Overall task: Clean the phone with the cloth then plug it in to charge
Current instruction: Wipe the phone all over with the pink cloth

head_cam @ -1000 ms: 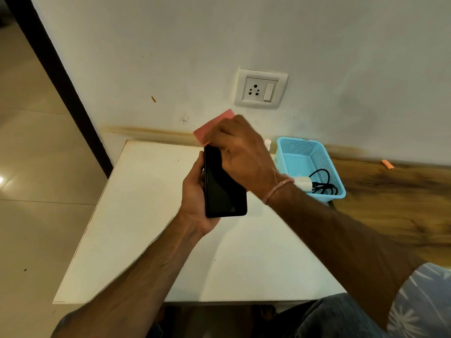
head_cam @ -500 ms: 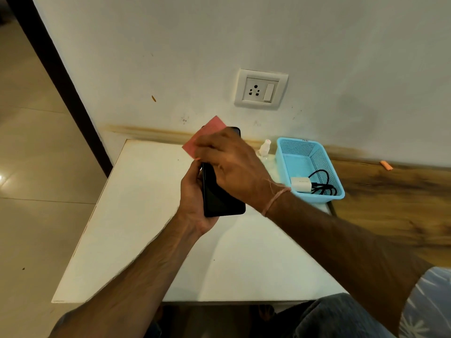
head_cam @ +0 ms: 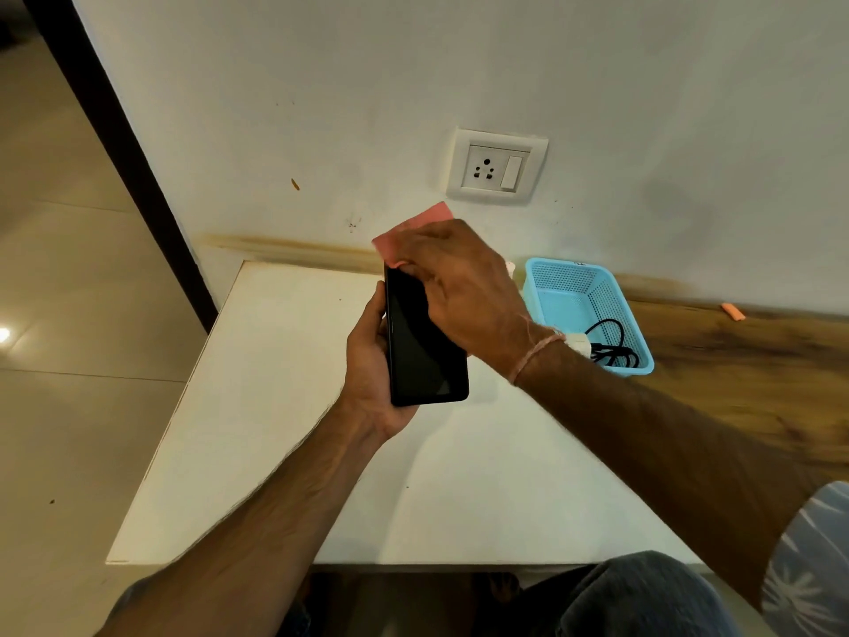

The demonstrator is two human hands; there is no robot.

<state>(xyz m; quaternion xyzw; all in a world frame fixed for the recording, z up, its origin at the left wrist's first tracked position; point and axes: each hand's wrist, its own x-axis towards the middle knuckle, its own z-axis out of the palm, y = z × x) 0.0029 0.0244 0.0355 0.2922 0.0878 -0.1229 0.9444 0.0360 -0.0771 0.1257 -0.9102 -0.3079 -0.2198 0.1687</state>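
Note:
My left hand [head_cam: 370, 370] grips a black phone [head_cam: 420, 356] from its left side, screen up, above the white table [head_cam: 285, 406]. My right hand [head_cam: 459, 287] lies over the phone's upper right part and presses a pink cloth [head_cam: 413, 229] against its top end; only the cloth's far corner shows past my fingers. A white charger plug [head_cam: 580, 344] with a coiled black cable [head_cam: 613, 344] rests in the light blue basket [head_cam: 597, 287] to the right. A white wall socket with a switch [head_cam: 496, 166] sits on the wall above.
A small white bottle [head_cam: 511, 268] peeks out behind my right hand beside the basket. A wooden counter [head_cam: 744, 360] extends right of the table, with a small orange object [head_cam: 732, 311] by the wall. Tiled floor lies to the left; my knees are below the table's front edge.
My right hand with the cloth slid down over the phone's screen, then back up to its top end. The left hand kept the phone nearly still.

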